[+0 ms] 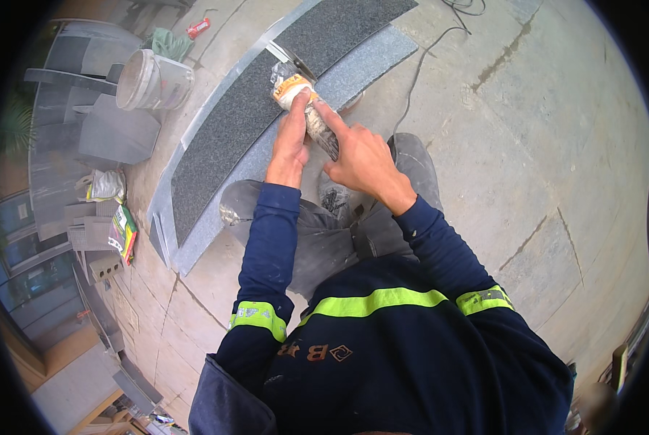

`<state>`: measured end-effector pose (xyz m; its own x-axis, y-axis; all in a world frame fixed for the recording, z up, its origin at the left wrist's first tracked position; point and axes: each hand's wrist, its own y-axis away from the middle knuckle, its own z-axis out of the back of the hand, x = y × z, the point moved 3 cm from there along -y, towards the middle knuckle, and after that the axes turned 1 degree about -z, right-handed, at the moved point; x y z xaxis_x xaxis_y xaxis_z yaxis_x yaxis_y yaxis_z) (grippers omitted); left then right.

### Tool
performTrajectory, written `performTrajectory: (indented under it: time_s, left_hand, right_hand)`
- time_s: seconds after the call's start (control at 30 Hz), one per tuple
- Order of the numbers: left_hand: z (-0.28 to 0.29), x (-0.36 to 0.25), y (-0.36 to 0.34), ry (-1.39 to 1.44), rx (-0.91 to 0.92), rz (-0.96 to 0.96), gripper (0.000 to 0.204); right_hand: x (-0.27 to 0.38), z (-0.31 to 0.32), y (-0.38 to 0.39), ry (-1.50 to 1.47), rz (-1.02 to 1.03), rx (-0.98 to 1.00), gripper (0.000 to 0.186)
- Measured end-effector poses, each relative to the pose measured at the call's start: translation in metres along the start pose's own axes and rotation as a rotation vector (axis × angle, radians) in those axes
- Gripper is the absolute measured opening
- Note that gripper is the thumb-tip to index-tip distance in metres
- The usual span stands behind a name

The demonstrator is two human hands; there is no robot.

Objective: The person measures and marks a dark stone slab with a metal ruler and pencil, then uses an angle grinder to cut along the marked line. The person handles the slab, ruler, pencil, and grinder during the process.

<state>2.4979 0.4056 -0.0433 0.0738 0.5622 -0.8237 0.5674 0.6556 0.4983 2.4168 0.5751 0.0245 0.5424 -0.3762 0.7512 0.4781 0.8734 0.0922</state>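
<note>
An angle grinder (321, 132) with a dusty, pale-smeared body and an orange label lies between my hands, over the stone slabs. My left hand (288, 148) is wrapped along its left side, thumb up near the head. My right hand (368, 158) grips the rear of the body from the right, its index finger stretched along it. The disc (305, 69) shows edge-on at the far right of the head, by the dark speckled granite slab (226, 148). Whether it touches the stone I cannot tell. A lighter grey slab (374, 64) lies beneath, nearer me.
A white plastic bucket (143, 81) stands on the far left, with a green bag (170, 45) behind it. Stacked grey panels (120, 130) and a colourful sack (123, 233) are left of the slabs. A black cable (416, 80) runs across the concrete floor (513, 181) behind my right knee.
</note>
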Motion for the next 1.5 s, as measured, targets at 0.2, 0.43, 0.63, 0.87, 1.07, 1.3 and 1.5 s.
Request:
performTrajectory:
  time_s: [0.2,0.43,0.63,0.87,1.07,1.3,1.5]
  left_hand:
    - [0.000,0.003,0.003,-0.005,-0.005,0.010,0.063]
    - [-0.002,0.006,0.006,0.008,-0.005,0.004,0.063]
    - [-0.005,0.005,0.009,-0.004,-0.028,0.006,0.063]
    - [0.006,-0.011,-0.016,0.030,-0.045,0.013,0.052]
    - [0.016,-0.035,-0.046,0.017,-0.048,0.040,0.056]
    - [0.030,-0.060,-0.081,0.025,-0.055,0.058,0.051]
    - [0.027,-0.059,-0.087,0.293,0.085,0.043,0.045]
  right_hand:
    - [0.001,0.002,0.006,-0.003,-0.024,0.019,0.115]
    - [0.001,0.004,0.010,-0.005,-0.020,0.018,0.114]
    - [0.001,0.003,0.009,-0.010,-0.012,0.031,0.114]
    - [0.009,-0.004,-0.020,0.008,-0.031,0.055,0.114]
    - [0.016,-0.013,-0.063,0.012,-0.008,0.071,0.113]
    - [0.026,-0.021,-0.112,0.050,0.061,0.055,0.111]
    - [0.029,-0.021,-0.114,0.053,0.085,0.032,0.113]
